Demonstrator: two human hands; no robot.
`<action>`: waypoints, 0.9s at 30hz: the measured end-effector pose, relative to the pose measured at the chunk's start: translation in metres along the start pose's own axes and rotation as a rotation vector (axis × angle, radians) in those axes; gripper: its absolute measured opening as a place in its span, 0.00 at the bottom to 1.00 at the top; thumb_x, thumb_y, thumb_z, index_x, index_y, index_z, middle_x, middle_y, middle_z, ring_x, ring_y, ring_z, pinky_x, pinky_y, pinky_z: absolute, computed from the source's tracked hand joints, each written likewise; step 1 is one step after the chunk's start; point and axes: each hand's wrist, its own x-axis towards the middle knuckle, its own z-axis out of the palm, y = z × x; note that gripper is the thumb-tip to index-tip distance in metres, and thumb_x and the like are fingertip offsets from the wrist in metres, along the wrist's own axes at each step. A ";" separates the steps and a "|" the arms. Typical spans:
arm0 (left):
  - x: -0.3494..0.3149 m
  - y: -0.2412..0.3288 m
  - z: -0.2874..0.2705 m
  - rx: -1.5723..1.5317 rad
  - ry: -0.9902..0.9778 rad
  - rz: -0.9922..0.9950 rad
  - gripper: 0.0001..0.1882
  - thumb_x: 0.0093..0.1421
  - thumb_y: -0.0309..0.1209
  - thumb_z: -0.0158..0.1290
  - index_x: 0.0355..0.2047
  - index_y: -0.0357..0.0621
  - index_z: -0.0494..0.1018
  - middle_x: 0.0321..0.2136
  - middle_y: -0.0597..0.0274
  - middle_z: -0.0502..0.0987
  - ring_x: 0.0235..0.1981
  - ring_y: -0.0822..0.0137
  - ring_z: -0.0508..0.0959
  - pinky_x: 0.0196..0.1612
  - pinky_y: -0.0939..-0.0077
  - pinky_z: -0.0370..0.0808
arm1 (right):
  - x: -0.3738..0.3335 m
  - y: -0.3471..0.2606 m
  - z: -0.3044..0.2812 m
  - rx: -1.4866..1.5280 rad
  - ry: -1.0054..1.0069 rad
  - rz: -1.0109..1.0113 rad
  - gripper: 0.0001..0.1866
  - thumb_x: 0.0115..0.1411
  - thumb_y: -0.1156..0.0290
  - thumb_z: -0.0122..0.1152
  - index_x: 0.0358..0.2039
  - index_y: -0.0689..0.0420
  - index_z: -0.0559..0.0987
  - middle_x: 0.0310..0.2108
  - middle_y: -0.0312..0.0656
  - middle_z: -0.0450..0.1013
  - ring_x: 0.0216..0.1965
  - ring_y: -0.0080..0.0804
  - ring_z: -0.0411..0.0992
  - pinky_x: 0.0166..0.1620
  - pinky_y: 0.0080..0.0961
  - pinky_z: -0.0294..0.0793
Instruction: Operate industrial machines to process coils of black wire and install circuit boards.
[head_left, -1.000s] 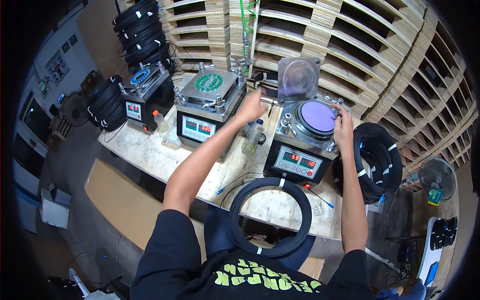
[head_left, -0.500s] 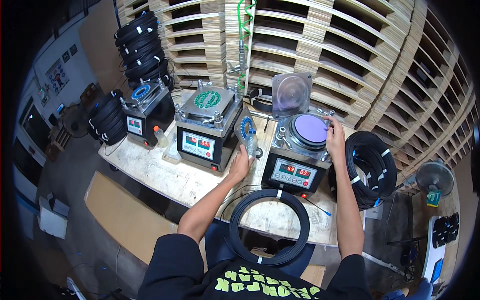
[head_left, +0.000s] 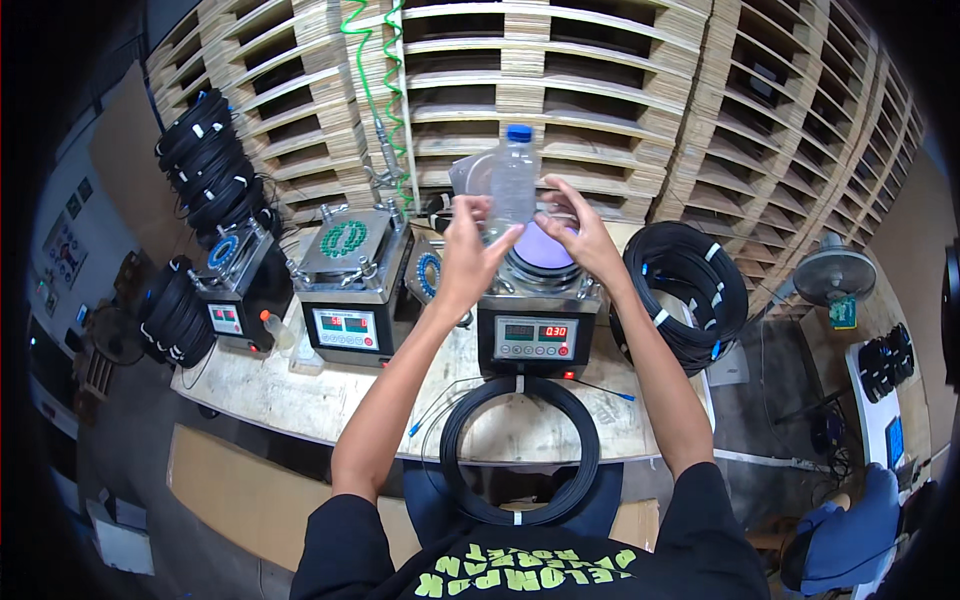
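A clear, cylindrical plastic bottle (head_left: 514,182) with a blue cap (head_left: 519,132) is held nearly upright between the hands (head_left: 466,262), cap uppermost, above the worktop (head_left: 270,392).

The bottle (head_left: 514,182) at the left grip (head_left: 468,252) is clear, its cap (head_left: 519,133) blue; below the right grip (head_left: 584,236), the disc (head_left: 541,256) is purple.

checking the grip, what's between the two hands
In the head view, an upright clear bottle is between the left hand and right hand; the purple pad shows lower down.
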 end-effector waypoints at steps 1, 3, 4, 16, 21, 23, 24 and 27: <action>0.002 0.004 0.010 -0.028 -0.068 -0.018 0.28 0.53 0.34 0.68 0.45 0.34 0.63 0.37 0.44 0.76 0.38 0.55 0.79 0.43 0.64 0.75 | 0.005 -0.006 0.001 0.163 0.034 -0.054 0.28 0.57 0.63 0.69 0.55 0.57 0.72 0.44 0.44 0.76 0.49 0.32 0.73 0.51 0.29 0.72; 0.002 0.006 0.026 -0.052 -0.136 0.011 0.26 0.54 0.34 0.67 0.44 0.34 0.65 0.39 0.43 0.75 0.41 0.54 0.78 0.46 0.62 0.74 | 0.011 -0.013 -0.006 0.321 0.062 -0.109 0.30 0.56 0.59 0.71 0.54 0.58 0.71 0.44 0.43 0.76 0.50 0.31 0.73 0.51 0.28 0.72; 0.004 0.004 0.033 -0.045 -0.188 0.126 0.23 0.55 0.35 0.65 0.42 0.35 0.67 0.39 0.46 0.75 0.41 0.56 0.77 0.45 0.64 0.74 | 0.014 -0.015 -0.017 0.280 0.064 -0.072 0.31 0.56 0.60 0.72 0.54 0.60 0.70 0.43 0.43 0.76 0.47 0.30 0.74 0.50 0.27 0.73; 0.012 -0.083 0.052 0.289 0.439 -0.135 0.13 0.55 0.20 0.52 0.42 0.39 0.69 0.47 0.46 0.62 0.52 0.47 0.64 0.57 0.55 0.60 | 0.032 -0.024 -0.082 -1.068 -0.636 -0.119 0.34 0.45 0.54 0.75 0.52 0.53 0.76 0.43 0.54 0.77 0.48 0.53 0.75 0.45 0.43 0.76; 0.011 -0.094 0.053 0.247 0.327 -0.162 0.14 0.53 0.16 0.49 0.41 0.38 0.67 0.47 0.45 0.63 0.51 0.44 0.67 0.55 0.55 0.64 | 0.063 -0.040 -0.055 -1.399 -0.880 -0.285 0.18 0.46 0.62 0.74 0.37 0.54 0.81 0.32 0.46 0.80 0.40 0.45 0.79 0.39 0.38 0.78; 0.010 -0.094 0.052 0.261 0.314 -0.174 0.15 0.53 0.15 0.48 0.42 0.38 0.66 0.47 0.44 0.63 0.50 0.43 0.68 0.54 0.55 0.65 | 0.069 -0.047 -0.040 -1.481 -0.928 -0.411 0.10 0.48 0.65 0.71 0.29 0.54 0.82 0.28 0.43 0.80 0.36 0.41 0.81 0.35 0.36 0.78; 0.010 -0.093 0.051 0.247 0.305 -0.167 0.16 0.52 0.15 0.48 0.42 0.38 0.65 0.47 0.44 0.63 0.50 0.43 0.68 0.54 0.55 0.66 | 0.069 -0.050 -0.031 -1.487 -0.927 -0.413 0.06 0.48 0.68 0.69 0.27 0.54 0.82 0.28 0.43 0.80 0.36 0.40 0.81 0.35 0.36 0.79; 0.009 -0.091 0.050 0.238 0.297 -0.181 0.18 0.52 0.14 0.49 0.44 0.38 0.64 0.47 0.43 0.63 0.49 0.42 0.69 0.52 0.54 0.67 | 0.074 -0.057 -0.008 -1.523 -0.940 -0.444 0.04 0.48 0.76 0.64 0.26 0.53 0.83 0.29 0.42 0.81 0.35 0.39 0.81 0.35 0.35 0.79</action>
